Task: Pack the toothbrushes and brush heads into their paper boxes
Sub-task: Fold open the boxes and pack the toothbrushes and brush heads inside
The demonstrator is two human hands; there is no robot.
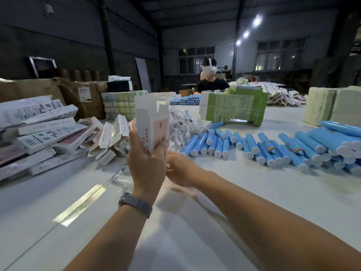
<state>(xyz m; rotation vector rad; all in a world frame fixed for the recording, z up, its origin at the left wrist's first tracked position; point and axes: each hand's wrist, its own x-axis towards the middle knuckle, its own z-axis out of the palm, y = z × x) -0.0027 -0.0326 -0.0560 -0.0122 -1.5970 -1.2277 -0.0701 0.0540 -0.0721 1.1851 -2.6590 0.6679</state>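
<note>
Left of the fingers lie stacked paper boxes [45, 133]. The left hand [146, 165] grips a pink-and-white box [151, 126] upright, fingers curled round its lower end, its long axis vertical and its open flaps up, away from the hand. The right hand [180, 170] sits just beside, under the box's base; how its fingers lie I cannot tell. Right of them, nearer the right hand, lie bagged brush heads [178, 122], then blue toothbrushes [273, 148].

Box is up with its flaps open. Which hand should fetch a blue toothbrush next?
The right hand, probably. The left hand grips the open box upright, while the right sits low at the box's base, nearer the blue toothbrushes lying on its side of the table.
</note>
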